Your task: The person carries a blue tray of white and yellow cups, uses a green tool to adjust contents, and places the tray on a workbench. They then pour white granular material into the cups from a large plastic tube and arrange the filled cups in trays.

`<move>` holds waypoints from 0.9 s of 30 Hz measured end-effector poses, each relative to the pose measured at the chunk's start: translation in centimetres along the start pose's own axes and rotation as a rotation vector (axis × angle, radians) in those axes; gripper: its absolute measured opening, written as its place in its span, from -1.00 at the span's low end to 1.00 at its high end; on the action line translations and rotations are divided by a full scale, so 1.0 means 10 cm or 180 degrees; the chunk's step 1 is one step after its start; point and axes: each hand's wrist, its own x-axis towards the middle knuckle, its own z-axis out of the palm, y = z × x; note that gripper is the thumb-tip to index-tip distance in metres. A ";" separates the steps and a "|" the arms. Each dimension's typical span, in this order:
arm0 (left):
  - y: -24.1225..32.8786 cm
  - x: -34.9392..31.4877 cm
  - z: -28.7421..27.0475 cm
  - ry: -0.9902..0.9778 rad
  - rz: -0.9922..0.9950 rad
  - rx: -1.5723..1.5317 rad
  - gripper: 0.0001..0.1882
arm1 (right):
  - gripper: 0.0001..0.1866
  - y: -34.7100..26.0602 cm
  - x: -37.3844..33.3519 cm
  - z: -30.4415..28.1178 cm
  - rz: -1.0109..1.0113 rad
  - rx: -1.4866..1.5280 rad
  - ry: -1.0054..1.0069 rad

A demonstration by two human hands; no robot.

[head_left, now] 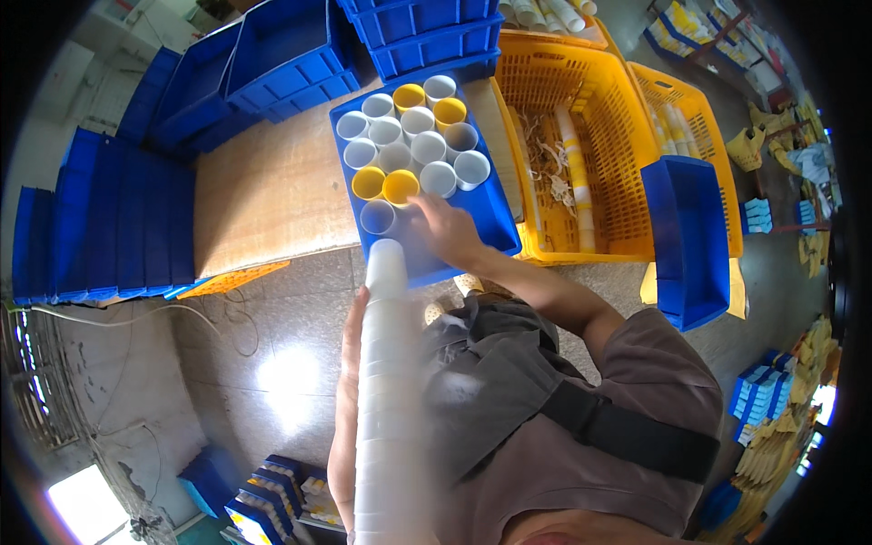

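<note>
A long stack of nested white cups (377,391) runs from the lower edge up toward the tray, and my left hand (355,320) is wrapped along its left side. The stack's top end meets the near left corner of a shallow blue tray (495,222). Several cups stand mouth up in that tray, mostly white ones (429,146), with yellow ones (401,187) among them. Over the tray, my right hand (447,232) reaches in with fingers stretched out and apart. Its fingertips are beside the nearest yellow cup; the area under the palm is smeared by motion.
The tray rests on a wooden table (277,182). Blue bins (286,64) line its far and left sides. To the right are a yellow slatted crate (627,213) with long cup stacks and scraps, and a standing blue tray (688,241). A cable (136,318) trails at left.
</note>
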 end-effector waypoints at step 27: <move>-0.18 0.49 0.25 0.0254 -0.0427 0.0565 -0.49 | -0.79 0.20 -0.53 -0.99 0.0467 -0.0542 -0.0817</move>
